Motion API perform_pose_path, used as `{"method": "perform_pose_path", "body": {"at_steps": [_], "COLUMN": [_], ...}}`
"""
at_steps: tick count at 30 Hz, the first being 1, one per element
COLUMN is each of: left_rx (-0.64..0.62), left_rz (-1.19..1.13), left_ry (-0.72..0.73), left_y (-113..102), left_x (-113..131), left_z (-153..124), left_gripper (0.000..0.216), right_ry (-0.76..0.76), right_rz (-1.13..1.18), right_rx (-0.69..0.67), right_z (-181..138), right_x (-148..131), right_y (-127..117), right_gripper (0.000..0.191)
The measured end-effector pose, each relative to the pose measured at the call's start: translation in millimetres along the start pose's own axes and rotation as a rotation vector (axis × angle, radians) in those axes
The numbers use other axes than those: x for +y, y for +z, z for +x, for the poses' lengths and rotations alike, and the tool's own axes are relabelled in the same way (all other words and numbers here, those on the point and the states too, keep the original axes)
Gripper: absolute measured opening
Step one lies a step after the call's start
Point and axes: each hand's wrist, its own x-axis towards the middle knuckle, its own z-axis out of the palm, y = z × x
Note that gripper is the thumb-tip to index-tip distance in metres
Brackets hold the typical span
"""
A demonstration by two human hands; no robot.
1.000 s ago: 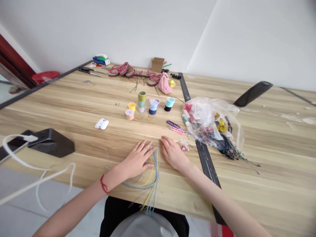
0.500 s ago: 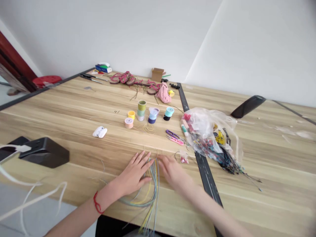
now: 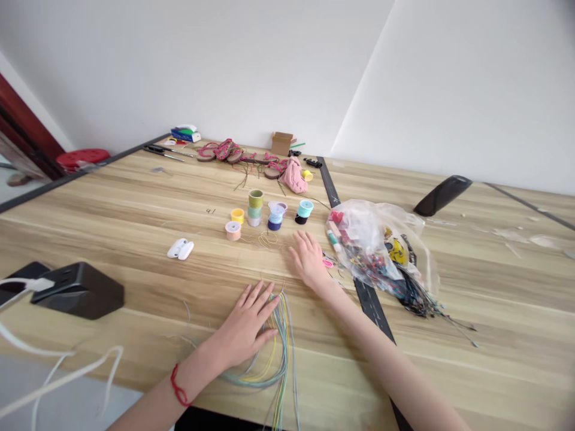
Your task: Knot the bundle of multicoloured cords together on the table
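My left hand [image 3: 249, 323] lies flat with its fingers spread over the top end of a bundle of blue, yellow and grey cords [image 3: 284, 341]. The cords curve down past the table's front edge. My right hand [image 3: 309, 258] is stretched forward, palm down, its fingers extended and nothing visible in them. It hovers over or rests on the spot where small scissors lie; I cannot tell which. Only a pink handle [image 3: 327, 263] shows beside it. Spools of thread stand ahead: a light blue one [image 3: 305, 208], a peach one [image 3: 233, 231] and several others.
To the right lies a clear plastic bag [image 3: 377, 239] with bundles of cords. A white earbud case [image 3: 180, 249] and a black power block [image 3: 81, 290] with white cables are at left. Pink woven cords [image 3: 227, 151] and a small cardboard box [image 3: 282, 143] sit at the back.
My right hand has left the top of the cords and moved forward and slightly right, now covering most of the scissors. My left hand stays on the cords.
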Motion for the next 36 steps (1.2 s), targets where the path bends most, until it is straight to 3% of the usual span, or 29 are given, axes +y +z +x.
{"method": "perform_pose_path", "body": {"at_steps": [3,6,10,16,22,27,29,31,34,36], "left_rx": [0.006,0.006,-0.015,-0.044,-0.077,-0.054,-0.026,0.021,0.058,0.053], "left_rz": [-0.018,-0.034,-0.081,-0.099,-0.062,-0.055,-0.076,-0.118,-0.166,-0.18], "left_ry": [0.001,-0.012,-0.042,-0.065,-0.08,-0.094,-0.078,-0.056,-0.04,-0.041], "left_y": [-2.1,-5.5,-14.3,-33.3,-38.0,-37.4,-37.5,-37.8,-38.9,-40.2], "left_x": [0.9,3.4,6.4,-14.0,-55.3,-69.3,-70.2,-70.9,-75.1,-81.7], "left_z": [0.6,1.5,5.7,31.4,58.0,64.2,66.2,69.1,73.5,75.1], "left_gripper": [0.055,0.05,0.047,0.042,0.044,0.045,0.042,0.037,0.025,0.015], "right_ry": [-0.028,-0.089,0.009,0.016,0.185,0.314,0.243,0.06,-0.243,-0.359], "right_rz": [-0.012,-0.19,-0.432,-0.494,-0.635,-0.715,-0.653,-0.481,-0.146,-0.006], "right_rx": [-0.045,-0.158,-0.098,-0.204,-0.237,-0.229,-0.184,-0.171,-0.25,-0.311], "right_z": [-29.2,-69.2,-102.0,-92.9,-93.0,-106.1,-106.9,-103.3,-92.0,-83.8], "right_x": [14.5,20.4,16.0,-3.5,-11.5,-4.4,-9.0,-20.8,-44.1,-55.7], "right_y": [-17.2,-28.4,-35.8,-39.0,-45.1,-60.4,-62.2,-57.6,-40.7,-27.4], "right_gripper": [0.043,0.044,0.043,0.041,0.056,0.051,0.043,0.04,0.047,0.056]}}
